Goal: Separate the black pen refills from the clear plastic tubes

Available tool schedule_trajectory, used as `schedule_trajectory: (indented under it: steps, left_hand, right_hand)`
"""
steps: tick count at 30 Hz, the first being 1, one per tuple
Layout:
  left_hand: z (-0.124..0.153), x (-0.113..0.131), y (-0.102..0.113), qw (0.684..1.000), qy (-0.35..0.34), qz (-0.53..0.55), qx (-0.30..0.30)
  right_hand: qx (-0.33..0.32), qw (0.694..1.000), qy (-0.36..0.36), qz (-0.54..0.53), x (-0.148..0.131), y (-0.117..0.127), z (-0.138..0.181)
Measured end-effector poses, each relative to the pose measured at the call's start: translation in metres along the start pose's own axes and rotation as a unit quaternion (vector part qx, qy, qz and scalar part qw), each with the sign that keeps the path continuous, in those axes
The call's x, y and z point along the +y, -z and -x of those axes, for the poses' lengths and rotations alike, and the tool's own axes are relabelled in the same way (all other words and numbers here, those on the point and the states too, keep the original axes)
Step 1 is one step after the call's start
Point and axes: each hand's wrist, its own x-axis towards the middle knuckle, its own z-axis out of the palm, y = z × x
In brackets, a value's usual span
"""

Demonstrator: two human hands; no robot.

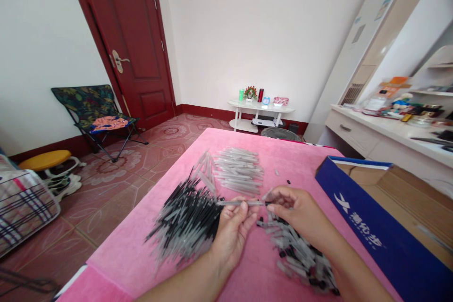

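My left hand [233,229] pinches a clear pen barrel [238,203], holding it level above the pink table [141,250]. My right hand [297,212] is closed at the barrel's right end, fingertips on a small black piece [268,204]. A heap of black refills [187,222] lies left of my left hand. Beyond the hands sits a pile of clear barrels [239,170]. Under my right forearm is a pile of small clear and black caps [300,257].
An open cardboard box with a blue flap [375,231] stands at the table's right edge. A white desk [385,139] with clutter runs along the right wall. A folding chair [95,115], yellow stool [44,160] and red door [130,37] are to the left.
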Motion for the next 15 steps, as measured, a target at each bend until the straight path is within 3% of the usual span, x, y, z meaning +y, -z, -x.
schedule_trajectory:
  steps: [15]
  left_hand:
    - [0.003,0.0,-0.002,0.999,-0.022,-0.038,-0.018]
  right_hand:
    - [0.025,0.998,0.029,0.055,0.012,-0.012,-0.005]
